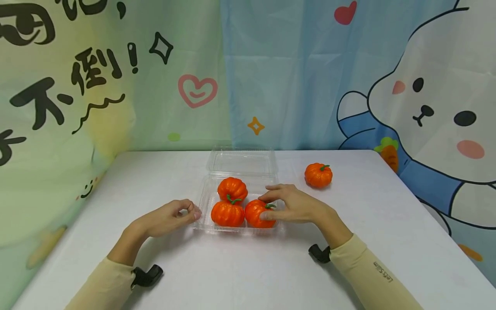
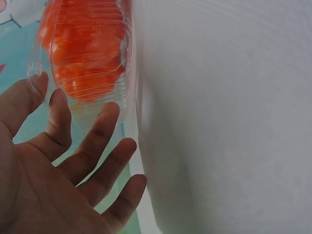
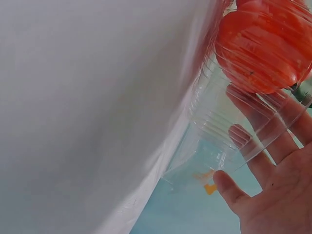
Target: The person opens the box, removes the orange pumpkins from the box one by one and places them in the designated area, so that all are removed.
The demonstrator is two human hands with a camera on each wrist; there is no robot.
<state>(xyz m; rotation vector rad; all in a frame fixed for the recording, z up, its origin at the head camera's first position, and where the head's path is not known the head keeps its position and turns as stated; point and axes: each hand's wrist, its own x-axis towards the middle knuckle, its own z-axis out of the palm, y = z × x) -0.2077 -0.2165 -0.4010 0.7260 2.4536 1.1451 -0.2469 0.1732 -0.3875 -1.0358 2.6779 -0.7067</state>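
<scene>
The box sits on the bench, its lid folded back at twelve o'clock. Inside it lie the back pumpkin at eleven, the left pumpkin at eight and the right pumpkin at four. A loose pumpkin rests outside, at two. The left hand pinches the box's edge at eight, its other fingers spread. The right hand is at the right pumpkin, fingers apart; whether they grip it, I cannot tell.

Seating that pumpkin seems the step in hand: best settle it squarely, steady the thin plastic without bending it, then draw the fingers straight up so neither wall nor neighbour gets dragged.
</scene>
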